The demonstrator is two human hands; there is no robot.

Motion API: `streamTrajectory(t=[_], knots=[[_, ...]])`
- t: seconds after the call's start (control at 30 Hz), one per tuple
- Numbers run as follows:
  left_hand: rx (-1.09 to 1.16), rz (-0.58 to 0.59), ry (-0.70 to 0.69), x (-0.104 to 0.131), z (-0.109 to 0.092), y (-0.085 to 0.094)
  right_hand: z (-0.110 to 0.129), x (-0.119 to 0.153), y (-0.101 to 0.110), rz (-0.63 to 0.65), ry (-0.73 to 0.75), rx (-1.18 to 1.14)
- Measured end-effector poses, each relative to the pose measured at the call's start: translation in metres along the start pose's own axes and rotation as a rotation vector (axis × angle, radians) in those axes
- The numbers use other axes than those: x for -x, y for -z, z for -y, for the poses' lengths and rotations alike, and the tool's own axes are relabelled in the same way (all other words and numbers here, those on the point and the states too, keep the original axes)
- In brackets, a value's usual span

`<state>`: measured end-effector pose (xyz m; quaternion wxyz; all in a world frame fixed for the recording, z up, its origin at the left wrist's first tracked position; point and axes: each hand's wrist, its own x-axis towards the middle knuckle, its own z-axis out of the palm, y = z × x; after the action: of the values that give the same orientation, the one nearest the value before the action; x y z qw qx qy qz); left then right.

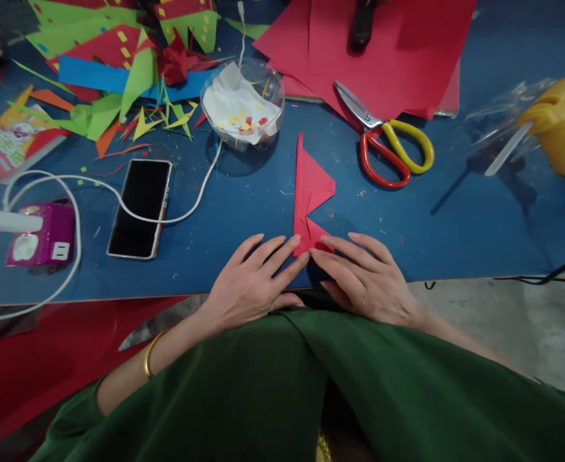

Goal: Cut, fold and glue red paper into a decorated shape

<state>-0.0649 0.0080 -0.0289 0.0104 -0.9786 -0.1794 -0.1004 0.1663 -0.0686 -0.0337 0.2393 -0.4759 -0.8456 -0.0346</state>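
Note:
A folded piece of red paper lies flat on the blue table, with a long narrow strip on its left side and pointed flaps on its right. My left hand rests flat, fingers spread, its fingertips touching the paper's near left corner. From the other side, my right hand lays its extended fingers on the near right flap; its thumb is partly tucked below. Beyond the paper, to the right, lies a pair of scissors with one red and one yellow handle, blades slightly apart.
Red paper sheets are stacked at the back under a black-handled object. A clear bowl holds white tissue and paper bits. Left are a phone, a white cable, a purple box and colourful scraps. A yellow glue gun stands right.

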Motion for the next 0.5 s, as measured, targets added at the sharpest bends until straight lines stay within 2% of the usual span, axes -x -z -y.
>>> streamTrajectory(t=[0.2,0.37,0.5], knots=[[0.009,-0.017,0.007,0.002,0.001,-0.001,-0.002,0.006,0.006,0.049,0.060,0.034],[0.006,-0.153,0.010,0.006,0.003,-0.004,-0.004,0.014,0.008,0.053,0.007,-0.012],[-0.037,-0.151,0.000,0.005,0.002,-0.003,-0.004,0.017,0.010,0.075,-0.016,0.005]])
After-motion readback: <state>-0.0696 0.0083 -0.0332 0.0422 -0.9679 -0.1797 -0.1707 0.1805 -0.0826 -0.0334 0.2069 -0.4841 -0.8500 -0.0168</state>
